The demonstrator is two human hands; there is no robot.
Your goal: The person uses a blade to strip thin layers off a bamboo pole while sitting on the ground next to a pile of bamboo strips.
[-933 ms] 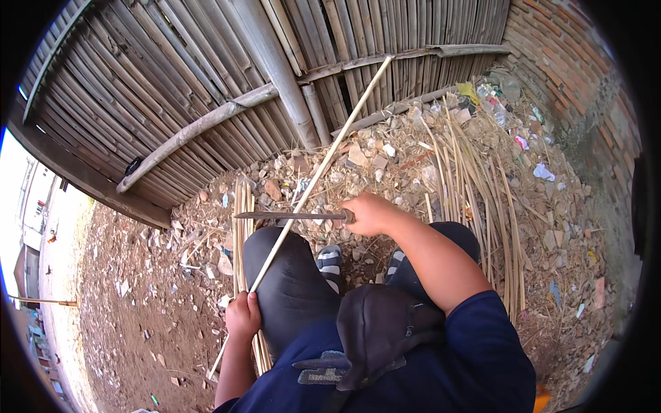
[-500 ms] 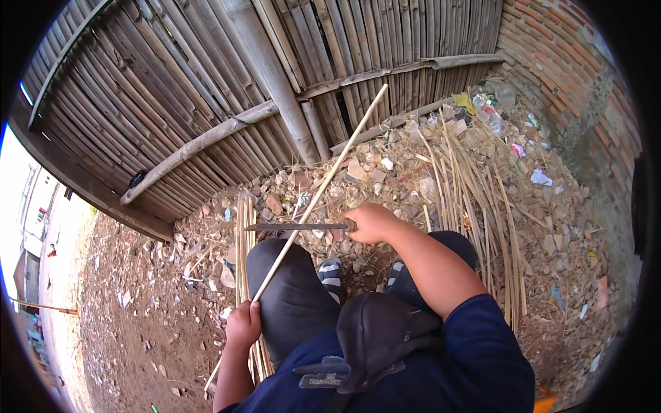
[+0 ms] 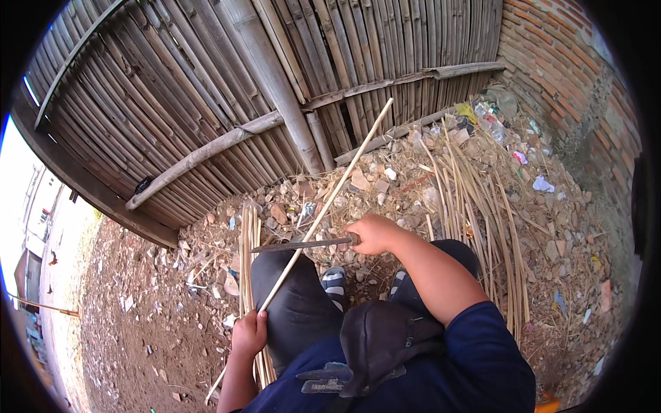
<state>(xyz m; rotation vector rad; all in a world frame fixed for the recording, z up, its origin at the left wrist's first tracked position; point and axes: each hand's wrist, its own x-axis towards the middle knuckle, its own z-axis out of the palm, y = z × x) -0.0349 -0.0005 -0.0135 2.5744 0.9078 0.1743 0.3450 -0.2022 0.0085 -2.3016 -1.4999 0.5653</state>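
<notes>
Bamboo strip (image 3: 323, 210) in left hand (image 3: 249, 332), knife (image 3: 299, 244) in right hand (image 3: 372, 234)

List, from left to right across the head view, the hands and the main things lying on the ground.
Stacked bundle of bamboo strips → left hand gripping the long strip → right hand holding the knife → loose pile of bamboo strips → brick wall.

Navy short sleeves, dark trousers, striped shoes

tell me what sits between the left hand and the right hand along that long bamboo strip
In the head view, the person's dark-trousered left knee lies between the left hand and right hand; the bamboo strip crosses it, under the knife blade.
</notes>
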